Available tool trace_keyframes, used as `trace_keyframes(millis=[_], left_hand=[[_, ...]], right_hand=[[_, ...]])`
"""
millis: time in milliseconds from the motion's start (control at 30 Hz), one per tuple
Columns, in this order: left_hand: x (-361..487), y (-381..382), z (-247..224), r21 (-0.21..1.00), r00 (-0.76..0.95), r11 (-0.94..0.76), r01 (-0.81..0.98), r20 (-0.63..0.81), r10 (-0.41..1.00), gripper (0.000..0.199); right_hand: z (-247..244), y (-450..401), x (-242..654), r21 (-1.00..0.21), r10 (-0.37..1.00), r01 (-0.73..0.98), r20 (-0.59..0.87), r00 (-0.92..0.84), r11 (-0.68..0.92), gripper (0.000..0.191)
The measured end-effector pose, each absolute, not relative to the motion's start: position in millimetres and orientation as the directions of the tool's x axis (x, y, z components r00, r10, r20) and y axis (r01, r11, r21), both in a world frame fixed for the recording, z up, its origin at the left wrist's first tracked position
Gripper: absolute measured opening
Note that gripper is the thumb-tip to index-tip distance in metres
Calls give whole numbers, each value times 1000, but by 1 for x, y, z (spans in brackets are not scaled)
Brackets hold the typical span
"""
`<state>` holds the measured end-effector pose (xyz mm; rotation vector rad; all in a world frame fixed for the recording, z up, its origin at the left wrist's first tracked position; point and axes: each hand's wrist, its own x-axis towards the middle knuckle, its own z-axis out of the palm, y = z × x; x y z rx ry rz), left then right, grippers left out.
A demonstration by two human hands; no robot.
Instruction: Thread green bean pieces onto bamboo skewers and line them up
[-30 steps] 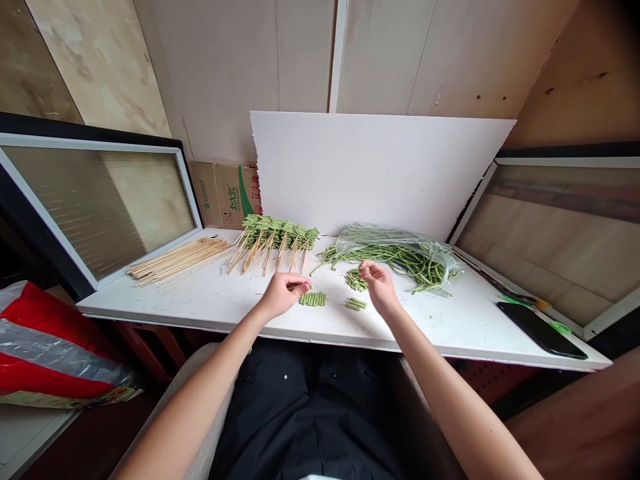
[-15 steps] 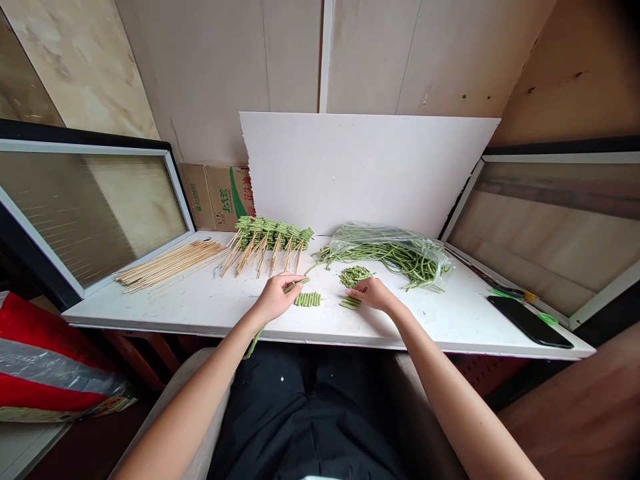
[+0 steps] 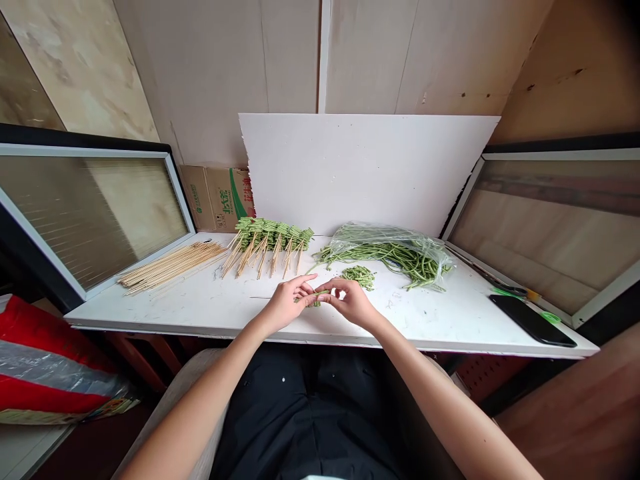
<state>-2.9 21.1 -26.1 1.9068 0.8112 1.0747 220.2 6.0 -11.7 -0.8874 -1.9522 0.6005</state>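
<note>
Both hands meet above the front middle of the white table. My left hand is closed on a green bean, and my right hand pinches the same bean from the other side. Short bean pieces show partly beneath the fingers, mostly hidden. A thin stick lies left of my left hand. Just behind my right hand is a small pile of cut bean pieces. Farther back, long green beans spill from a clear plastic bag.
Skewered bean bundles are stacked at the back, left of centre. Bare wooden skewers lie at the left. A black phone and scissors rest on the right. A cardboard box and a white board stand behind.
My right hand has moved left from the cut pieces to meet my left hand. The long bean end that hung below my left forearm is no longer visible.
</note>
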Motion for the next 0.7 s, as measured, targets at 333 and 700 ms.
trace_keyframes(millis=[333, 700], left_hand=[[-3, 19, -18, 844, 365, -489, 221, 393, 844, 30], [0, 7, -6, 840, 402, -505, 200, 399, 824, 25]], right_hand=[[0, 5, 233, -552, 703, 444, 620, -347, 706, 26], [-2, -9, 213, -275, 482, 480, 786, -387, 833, 10]])
